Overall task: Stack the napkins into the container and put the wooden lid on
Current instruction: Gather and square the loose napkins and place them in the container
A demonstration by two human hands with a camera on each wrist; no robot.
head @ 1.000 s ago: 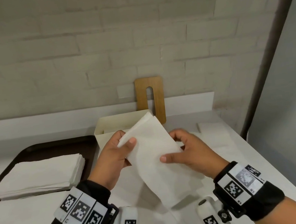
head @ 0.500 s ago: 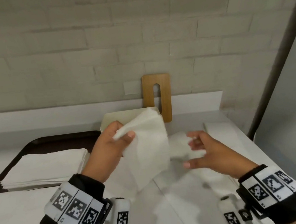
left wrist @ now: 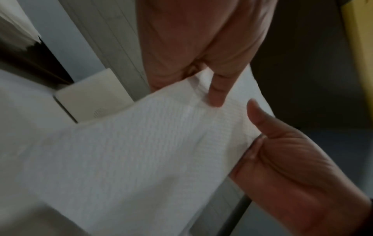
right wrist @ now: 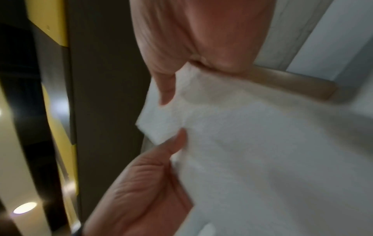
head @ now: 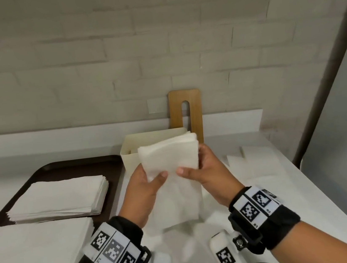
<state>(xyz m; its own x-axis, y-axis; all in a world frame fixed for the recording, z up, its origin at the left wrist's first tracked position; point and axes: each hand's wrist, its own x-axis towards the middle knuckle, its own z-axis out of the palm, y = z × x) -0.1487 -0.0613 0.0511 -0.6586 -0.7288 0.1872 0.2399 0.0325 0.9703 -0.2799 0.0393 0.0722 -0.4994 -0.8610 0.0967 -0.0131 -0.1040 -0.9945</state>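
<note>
- Since half a second ago, the right hand (head: 204, 169) has been brought back onto the white paper napkin (head: 174, 175), which had been held by the left hand (head: 146, 185) alone.
- Head view: the napkin is held up between both hands, its top part folded over, in front of the cream rectangular container (head: 127, 157). It is pinched by each thumb on the near face, with the fingers behind. The grip of both hands is thus clamped on the napkin.
- Behind the container, the slotted wooden lid (head: 196, 110) is propped upright against the brick wall (head: 91, 53).
- On the dark brown tray (head: 63, 170) to the left, a stack of white napkins (head: 60, 199) is seen, with a second stack (head: 36, 253) nearer the camera. Loose white sheets (head: 254, 162) lie on the white bench (head: 309, 201) to the right.
- Left wrist view: the napkin (left wrist: 131, 151) is spread across the frame, with the left thumb (left wrist: 260, 118) on it and a fingertip (left wrist: 216, 94) pressed onto it from above.
- Right wrist view: the picture is blurred; a napkin (right wrist: 262, 151) corner is pinched between thumb (right wrist: 171, 145) and fingers (right wrist: 167, 89).
</note>
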